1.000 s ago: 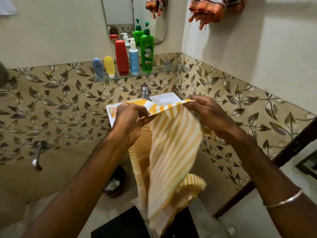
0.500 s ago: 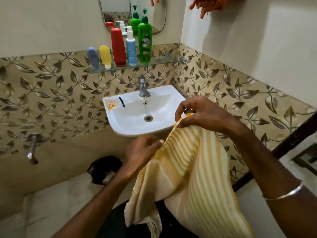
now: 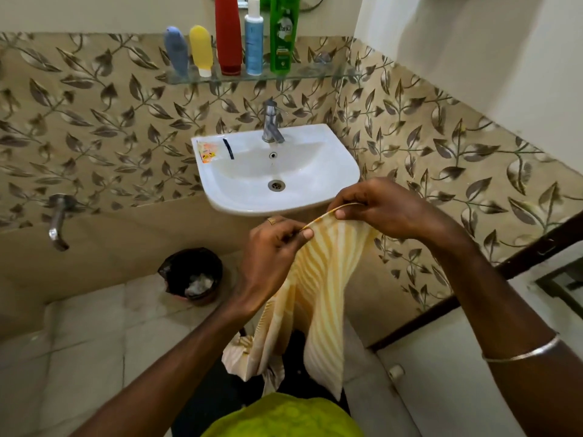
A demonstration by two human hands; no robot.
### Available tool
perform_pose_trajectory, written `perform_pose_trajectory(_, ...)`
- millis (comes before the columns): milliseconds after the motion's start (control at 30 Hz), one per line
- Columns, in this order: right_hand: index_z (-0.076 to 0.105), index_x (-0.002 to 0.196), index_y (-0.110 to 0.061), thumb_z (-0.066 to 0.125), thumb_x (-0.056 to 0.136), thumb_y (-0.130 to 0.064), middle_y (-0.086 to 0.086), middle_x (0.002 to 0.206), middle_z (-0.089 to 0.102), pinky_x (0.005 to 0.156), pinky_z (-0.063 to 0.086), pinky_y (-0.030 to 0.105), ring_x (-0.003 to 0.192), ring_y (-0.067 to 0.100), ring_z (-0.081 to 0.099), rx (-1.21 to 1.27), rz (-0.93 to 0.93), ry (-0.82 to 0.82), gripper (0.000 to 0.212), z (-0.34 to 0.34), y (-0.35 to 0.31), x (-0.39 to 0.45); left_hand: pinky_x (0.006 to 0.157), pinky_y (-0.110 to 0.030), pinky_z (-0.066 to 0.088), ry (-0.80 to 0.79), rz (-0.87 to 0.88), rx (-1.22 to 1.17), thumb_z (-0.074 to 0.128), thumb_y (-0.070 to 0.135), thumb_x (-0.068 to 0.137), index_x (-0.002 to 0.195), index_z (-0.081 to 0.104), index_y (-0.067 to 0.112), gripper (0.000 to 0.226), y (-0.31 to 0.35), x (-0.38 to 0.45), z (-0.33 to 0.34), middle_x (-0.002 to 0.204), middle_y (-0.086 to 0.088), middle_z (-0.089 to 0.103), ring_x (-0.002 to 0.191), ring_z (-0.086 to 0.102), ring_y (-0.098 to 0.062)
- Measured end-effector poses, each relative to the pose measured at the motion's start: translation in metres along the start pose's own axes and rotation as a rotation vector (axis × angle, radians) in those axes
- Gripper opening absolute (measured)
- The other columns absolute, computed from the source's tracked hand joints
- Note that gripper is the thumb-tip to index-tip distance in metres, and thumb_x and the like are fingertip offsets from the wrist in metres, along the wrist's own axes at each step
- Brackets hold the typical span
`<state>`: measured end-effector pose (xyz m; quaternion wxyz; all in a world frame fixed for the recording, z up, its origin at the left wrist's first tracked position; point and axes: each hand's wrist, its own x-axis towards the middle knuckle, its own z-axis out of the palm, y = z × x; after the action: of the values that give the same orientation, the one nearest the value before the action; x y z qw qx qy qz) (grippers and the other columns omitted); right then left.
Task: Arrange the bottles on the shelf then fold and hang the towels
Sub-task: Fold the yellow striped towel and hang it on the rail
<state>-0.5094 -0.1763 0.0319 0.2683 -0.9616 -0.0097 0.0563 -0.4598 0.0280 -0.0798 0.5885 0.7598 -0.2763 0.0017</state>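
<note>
A yellow-and-white striped towel [image 3: 318, 288] hangs in front of me, below the sink. My left hand [image 3: 271, 263] pinches its top edge at the left. My right hand [image 3: 381, 209] pinches the same edge a short way to the right. The rest of the cloth droops in loose folds toward the floor. On the glass shelf [image 3: 315, 72] above the sink stand several bottles in a row: blue [image 3: 176, 50], yellow [image 3: 202, 48], red [image 3: 227, 33], a light blue pump bottle [image 3: 254, 39] and a green one [image 3: 283, 36].
A white sink [image 3: 328, 181] with a steel tap [image 3: 271, 123] is mounted on the leaf-patterned tiled wall just beyond my hands. A black bin [image 3: 192, 275] sits on the floor at the left. A wall tap [image 3: 58, 219] sticks out at the far left. A dark door frame [image 3: 504, 266] runs along the right.
The view has tilted down, so the shelf sits higher in frame. My left hand, which had let go and dropped lower, has risen and taken the towel's top edge beside my right hand.
</note>
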Motion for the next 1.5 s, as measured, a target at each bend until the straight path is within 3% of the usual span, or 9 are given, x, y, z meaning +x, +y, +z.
perform_pose_trajectory(300,0.072,0.100,-0.019,0.061,0.100,-0.021,-0.001,0.093,0.067,0.070,0.045,0.030,0.085,0.010,0.059,0.059,0.016,0.163,0.011,0.028,0.023,0.001,0.075,-0.050,0.056,-0.065,-0.161,-0.083,0.069,0.027,0.093,0.094,0.076,0.015,0.013,-0.007,-0.014,0.003,0.088,0.000,0.073,0.083,0.068,-0.021)
perform_pose_trajectory(400,0.074,0.099,-0.018,0.064,0.098,-0.018,0.002,0.093,0.065,0.072,0.043,0.030,0.087,0.012,0.058,0.075,0.024,0.212,0.010,0.038,0.028,0.003,0.069,-0.052,0.056,-0.078,-0.192,-0.091,0.071,0.034,0.091,0.086,0.074,0.018,0.018,-0.013,-0.018,0.002,0.080,-0.002,0.073,0.077,0.069,-0.026)
perform_pose_trajectory(633,0.071,0.098,-0.020,0.057,0.102,-0.011,-0.015,0.086,0.066,0.070,0.045,0.018,0.077,-0.011,0.058,0.221,0.084,0.233,0.017,0.047,0.030,0.006,0.064,-0.051,0.056,-0.116,-0.194,-0.011,0.069,0.059,0.083,0.075,0.074,0.020,0.041,-0.035,-0.022,-0.007,0.072,-0.001,0.073,0.070,0.071,-0.024)
perform_pose_trajectory(800,0.069,0.097,-0.020,0.052,0.105,-0.019,-0.001,0.090,0.066,0.073,0.041,0.033,0.083,0.011,0.057,0.275,0.186,0.276,0.018,0.047,0.036,0.009,0.064,-0.049,0.055,-0.162,-0.222,0.069,0.065,0.063,0.084,0.074,0.074,0.022,0.044,-0.058,-0.029,-0.017,0.070,0.002,0.072,0.068,0.070,-0.019)
perform_pose_trajectory(967,0.069,0.097,-0.024,0.051,0.105,-0.021,-0.011,0.090,0.066,0.070,0.042,0.028,0.084,0.005,0.059,0.288,0.309,0.379,0.020,0.048,0.040,0.009,0.066,-0.050,0.057,-0.184,-0.245,0.125,0.058,0.066,0.085,0.082,0.074,0.026,0.042,-0.079,-0.032,-0.025,0.076,0.005,0.074,0.071,0.071,-0.013)
perform_pose_trajectory(1167,0.068,0.109,-0.022,0.051,0.105,-0.015,-0.017,0.098,0.067,0.067,0.044,0.011,0.082,-0.012,0.061,0.337,0.232,0.217,0.019,0.066,0.024,0.007,0.065,-0.048,0.055,-0.089,-0.234,0.118,0.061,0.054,0.087,0.082,0.075,0.020,0.037,-0.074,-0.024,-0.021,0.073,0.002,0.073,0.070,0.069,-0.016)
perform_pose_trajectory(1267,0.061,0.133,-0.031,0.053,0.105,-0.014,-0.025,0.112,0.065,0.082,0.048,0.014,0.093,-0.016,0.060,0.378,0.132,0.058,0.034,0.082,0.015,0.006,0.064,-0.047,0.053,-0.087,-0.209,0.113,0.063,0.051,0.086,0.081,0.074,0.020,0.033,-0.064,-0.019,-0.017,0.069,0.000,0.071,0.068,0.067,-0.019)
perform_pose_trajectory(1367,0.047,0.148,-0.035,0.054,0.105,-0.013,-0.041,0.081,0.058,0.081,0.043,0.010,0.081,-0.016,0.056,0.366,0.069,-0.096,0.049,0.095,0.009,0.009,0.067,-0.049,0.054,-0.143,-0.150,0.059,0.062,0.051,0.086,0.087,0.075,0.023,0.031,-0.056,-0.015,-0.014,0.075,0.000,0.073,0.072,0.069,-0.021)
perform_pose_trajectory(1500,0.063,0.135,-0.023,0.055,0.105,-0.018,-0.020,0.106,0.068,0.087,0.048,0.020,0.097,-0.006,0.061,0.305,0.047,-0.175,0.031,0.100,0.004,0.015,0.070,-0.049,0.054,-0.179,-0.083,0.026,0.060,0.051,0.089,0.093,0.075,0.025,0.030,-0.050,-0.013,-0.014,0.083,0.005,0.075,0.079,0.070,-0.013)
